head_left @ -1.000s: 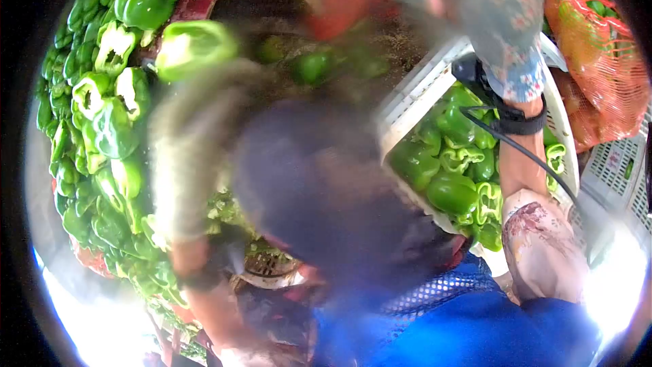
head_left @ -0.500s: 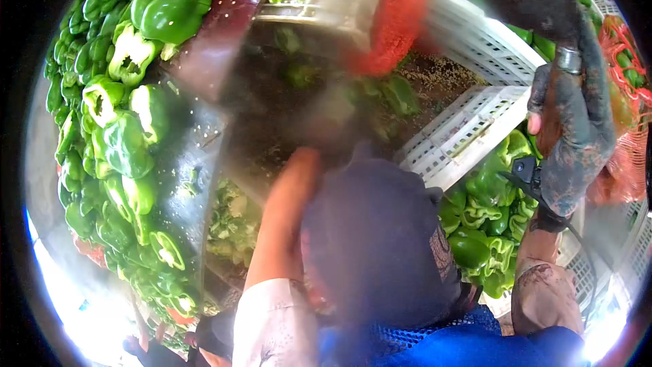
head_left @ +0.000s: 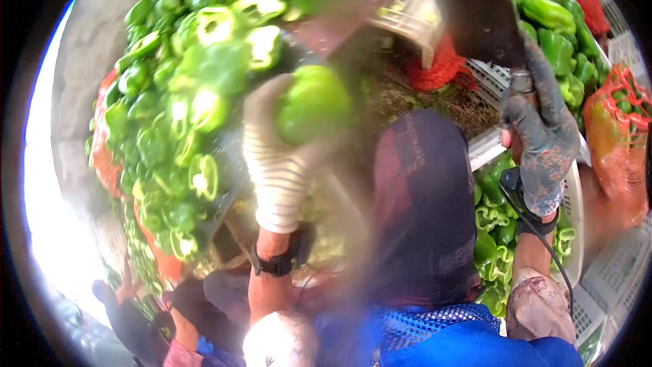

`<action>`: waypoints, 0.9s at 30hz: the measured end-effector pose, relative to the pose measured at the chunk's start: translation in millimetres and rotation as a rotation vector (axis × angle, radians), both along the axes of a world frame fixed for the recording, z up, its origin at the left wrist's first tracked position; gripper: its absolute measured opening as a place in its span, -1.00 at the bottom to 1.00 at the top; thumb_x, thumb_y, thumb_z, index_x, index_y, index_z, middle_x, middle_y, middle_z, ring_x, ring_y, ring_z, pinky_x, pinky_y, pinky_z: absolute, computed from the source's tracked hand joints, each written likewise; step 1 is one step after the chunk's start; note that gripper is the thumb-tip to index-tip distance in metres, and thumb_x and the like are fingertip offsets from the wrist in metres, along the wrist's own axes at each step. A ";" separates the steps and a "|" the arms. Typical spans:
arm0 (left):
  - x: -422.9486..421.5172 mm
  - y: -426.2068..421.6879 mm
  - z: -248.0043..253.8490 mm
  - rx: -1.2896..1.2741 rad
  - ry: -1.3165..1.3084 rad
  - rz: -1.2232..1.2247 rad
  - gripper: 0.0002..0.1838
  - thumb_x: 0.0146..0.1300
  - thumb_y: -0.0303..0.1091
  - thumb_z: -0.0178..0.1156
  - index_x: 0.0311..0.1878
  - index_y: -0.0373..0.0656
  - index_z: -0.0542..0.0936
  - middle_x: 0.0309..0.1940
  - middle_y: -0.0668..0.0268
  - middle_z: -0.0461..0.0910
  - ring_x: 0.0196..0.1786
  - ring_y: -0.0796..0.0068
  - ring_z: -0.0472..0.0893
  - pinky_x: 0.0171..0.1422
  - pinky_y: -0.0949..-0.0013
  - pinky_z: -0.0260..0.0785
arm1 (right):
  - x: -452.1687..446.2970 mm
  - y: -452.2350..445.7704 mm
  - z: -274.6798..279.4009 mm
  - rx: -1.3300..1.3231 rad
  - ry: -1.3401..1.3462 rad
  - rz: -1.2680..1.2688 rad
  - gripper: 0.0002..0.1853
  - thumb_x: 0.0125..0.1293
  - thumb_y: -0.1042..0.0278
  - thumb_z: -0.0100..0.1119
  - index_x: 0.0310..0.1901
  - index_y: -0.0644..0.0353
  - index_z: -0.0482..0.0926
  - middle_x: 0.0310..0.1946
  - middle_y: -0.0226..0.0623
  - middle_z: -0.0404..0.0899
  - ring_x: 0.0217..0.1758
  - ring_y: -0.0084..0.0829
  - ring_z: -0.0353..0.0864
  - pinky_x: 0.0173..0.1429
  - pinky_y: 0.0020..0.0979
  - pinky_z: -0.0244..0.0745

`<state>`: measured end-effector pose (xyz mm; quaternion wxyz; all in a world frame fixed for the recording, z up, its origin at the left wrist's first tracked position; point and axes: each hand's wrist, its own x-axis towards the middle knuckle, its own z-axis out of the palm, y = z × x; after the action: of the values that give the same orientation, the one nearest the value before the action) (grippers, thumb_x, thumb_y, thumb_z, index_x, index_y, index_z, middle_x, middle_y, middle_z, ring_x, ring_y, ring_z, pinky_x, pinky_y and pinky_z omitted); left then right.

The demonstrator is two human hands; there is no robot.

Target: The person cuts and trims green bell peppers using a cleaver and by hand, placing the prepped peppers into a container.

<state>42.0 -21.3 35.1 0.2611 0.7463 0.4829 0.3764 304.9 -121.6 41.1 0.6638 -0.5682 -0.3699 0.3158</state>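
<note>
My left hand (head_left: 275,143), in a pale striped glove, has its fingers wrapped round a green bell pepper (head_left: 314,105) just right of the pepper pile. My right hand (head_left: 543,126), in a grey flowered glove, grips the handle of a wide dark blade (head_left: 479,10) that is raised at the top of the view. Cut green peppers (head_left: 492,245) lie in a white crate (head_left: 575,231) below my right hand. To the left, whole and opened peppers (head_left: 153,146) are heaped, with pale insides showing on several.
A person in a dark head covering (head_left: 424,211) and blue clothing fills the lower middle. Red net bags (head_left: 614,163) stand at the right, near more peppers (head_left: 557,47). Another white crate (head_left: 414,17) is at the top. Other people's limbs (head_left: 180,326) show at the lower left.
The view has turned left. My left hand now holds a whole pepper by the pile; earlier it was blurred or partly hidden. The blade stays in my right hand.
</note>
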 end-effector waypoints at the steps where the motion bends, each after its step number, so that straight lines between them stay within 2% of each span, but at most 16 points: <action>1: -11.8 -5.0 9.6 -0.045 -0.093 0.115 -0.23 -0.04 -0.47 0.53 0.28 -0.18 0.41 0.04 0.16 0.60 -0.01 0.36 0.65 0.08 0.36 0.59 | -3.9 -0.3 0.9 0.008 -0.055 0.065 -0.39 0.23 0.62 0.27 0.36 0.21 0.48 -0.37 -0.59 0.55 -0.48 -0.79 0.33 -0.39 -0.69 0.27; 2: -34.9 4.4 5.8 -0.023 -0.006 0.234 -0.27 0.02 -0.44 0.52 0.29 -0.18 0.41 0.04 0.13 0.60 -0.03 0.36 0.67 0.04 0.38 0.60 | -16.4 -0.4 12.0 -0.051 -0.103 0.102 -0.39 0.25 0.63 0.21 0.38 0.24 0.45 -0.35 -0.56 0.53 -0.50 -0.77 0.34 -0.42 -0.69 0.28; 3: -50.3 11.8 -2.0 -0.102 -0.064 0.272 -0.28 0.07 -0.38 0.50 0.30 -0.18 0.39 0.00 0.14 0.62 -0.07 0.38 0.67 -0.03 0.38 0.61 | -28.0 -1.0 23.1 -0.110 -0.155 0.135 -0.39 0.26 0.64 0.16 0.39 0.26 0.43 -0.33 -0.53 0.51 -0.53 -0.75 0.34 -0.44 -0.70 0.29; 5: -65.4 21.8 -11.8 -0.256 -0.295 0.375 -0.30 0.07 -0.28 0.53 0.23 -0.33 0.45 -0.05 0.12 0.67 -0.11 0.41 0.65 0.04 0.37 0.53 | -42.4 0.8 28.6 -0.003 -0.347 0.287 -0.40 0.23 0.63 0.20 0.36 0.21 0.49 -0.36 -0.55 0.51 -0.50 -0.77 0.33 -0.41 -0.67 0.30; 8: -88.0 15.4 -12.9 -0.300 -0.532 0.396 -0.35 0.05 -0.29 0.53 0.18 -0.34 0.49 -0.10 0.15 0.68 -0.15 0.44 0.65 0.01 0.37 0.54 | -66.0 0.0 41.5 0.107 -0.523 0.423 -0.41 0.22 0.59 0.26 0.34 0.17 0.52 -0.40 -0.57 0.50 -0.46 -0.76 0.34 -0.35 -0.64 0.34; 12: -125.7 -1.5 -21.4 -0.220 -0.454 0.475 -0.39 0.09 -0.27 0.51 0.17 -0.33 0.52 -0.07 0.15 0.68 -0.13 0.46 0.64 0.00 0.37 0.54 | -99.8 -7.8 65.9 0.173 -0.624 0.521 -0.41 0.26 0.51 0.31 0.36 0.14 0.51 -0.40 -0.56 0.50 -0.40 -0.72 0.39 -0.25 -0.62 0.41; 13: -138.1 -0.9 -26.5 -0.254 -0.465 0.493 -0.35 0.21 -0.15 0.43 0.25 -0.34 0.48 0.04 0.08 0.63 0.01 0.38 0.62 0.14 0.32 0.49 | -114.4 -9.5 75.7 0.114 -0.675 0.545 -0.42 0.27 0.50 0.31 0.36 0.11 0.50 -0.38 -0.51 0.57 -0.37 -0.68 0.46 -0.22 -0.56 0.47; 14: -143.9 -0.1 -31.5 -0.182 -0.400 0.558 -0.35 0.27 -0.09 0.35 0.29 -0.34 0.45 0.12 0.03 0.59 0.11 0.30 0.58 0.24 0.29 0.42 | -129.0 -11.1 85.5 0.055 -0.728 0.570 -0.42 0.29 0.48 0.30 0.37 0.08 0.49 -0.36 -0.46 0.65 -0.35 -0.65 0.54 -0.18 -0.51 0.52; 15: -144.4 -2.5 -28.0 -0.112 -0.331 0.619 -0.33 0.34 -0.03 0.27 0.33 -0.34 0.43 0.19 -0.02 0.55 0.20 0.22 0.53 0.35 0.25 0.35 | -137.9 -7.9 74.5 0.123 -0.777 0.575 -0.43 0.29 0.46 0.30 0.36 0.08 0.50 -0.32 -0.36 0.68 -0.34 -0.55 0.60 -0.17 -0.45 0.54; 16: -143.8 -6.7 -25.1 -0.044 -0.110 0.689 -0.36 0.45 -0.02 0.13 0.39 -0.32 0.38 0.29 -0.09 0.47 0.32 0.08 0.43 0.48 0.20 0.18 | -147.2 -0.2 50.3 0.191 -0.824 0.577 -0.44 0.29 0.45 0.30 0.35 0.07 0.50 -0.29 -0.27 0.71 -0.32 -0.46 0.66 -0.17 -0.39 0.56; 17: -153.4 3.5 -46.9 0.112 -0.117 0.751 -0.43 0.43 0.06 0.10 0.33 -0.14 0.49 0.24 -0.20 0.42 0.25 -0.09 0.43 0.45 0.09 0.18 | -155.4 -0.1 50.4 0.185 -0.828 0.608 -0.47 0.30 0.42 0.29 0.32 0.07 0.52 -0.23 -0.11 0.70 -0.27 -0.26 0.70 -0.14 -0.30 0.58; 18: -161.3 6.3 -57.4 0.120 -0.112 0.747 -0.45 0.46 0.03 0.07 0.32 -0.17 0.49 0.22 -0.21 0.43 0.24 -0.10 0.44 0.44 0.08 0.20 | -163.7 -0.1 50.5 0.180 -0.832 0.639 -0.50 0.31 0.40 0.28 0.30 0.07 0.53 -0.16 0.05 0.68 -0.21 -0.05 0.73 -0.12 -0.20 0.60; 21: -163.2 6.6 -59.1 0.166 -0.110 0.749 -0.49 0.51 -0.03 0.02 0.26 -0.27 0.50 0.18 -0.21 0.47 0.22 -0.09 0.45 0.41 0.09 0.23 | -180.1 2.9 57.3 0.190 -0.928 0.654 -0.49 0.34 0.31 0.20 0.33 -0.05 0.50 -0.29 -0.05 0.68 -0.33 -0.10 0.68 -0.21 -0.17 0.60; 22: -160.2 6.5 -60.0 0.183 -0.113 0.753 -0.49 0.52 -0.04 0.00 0.25 -0.30 0.50 0.17 -0.20 0.49 0.21 -0.08 0.46 0.40 0.09 0.24 | -185.0 5.2 59.4 0.226 -0.975 0.646 -0.52 0.37 0.29 0.16 0.34 -0.04 0.50 -0.23 -0.04 0.69 -0.28 -0.08 0.69 -0.17 -0.17 0.60; 25: -155.5 9.4 -59.7 0.200 -0.147 0.817 -0.51 0.53 -0.08 -0.01 0.21 -0.35 0.51 0.12 -0.20 0.51 0.20 -0.06 0.47 0.38 0.12 0.27 | -211.9 11.0 64.5 0.530 -0.873 0.529 -0.52 0.40 0.30 0.13 0.35 -0.02 0.48 -0.20 -0.05 0.70 -0.26 -0.09 0.69 -0.15 -0.16 0.60; 27: -156.9 13.9 -62.6 0.236 -0.155 0.840 -0.53 0.53 -0.10 -0.02 0.17 -0.37 0.52 0.08 -0.17 0.55 0.13 -0.06 0.51 0.34 0.15 0.32 | -223.3 24.6 42.9 0.508 -0.970 0.562 -0.55 0.42 0.31 0.11 0.32 0.07 0.50 -0.28 -0.08 0.69 -0.27 -0.13 0.69 -0.14 -0.20 0.60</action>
<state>-114.8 -7.4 -27.4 0.0342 0.4795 0.6771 0.5572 81.6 -97.0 84.0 0.4259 -0.3517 -0.8291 0.0864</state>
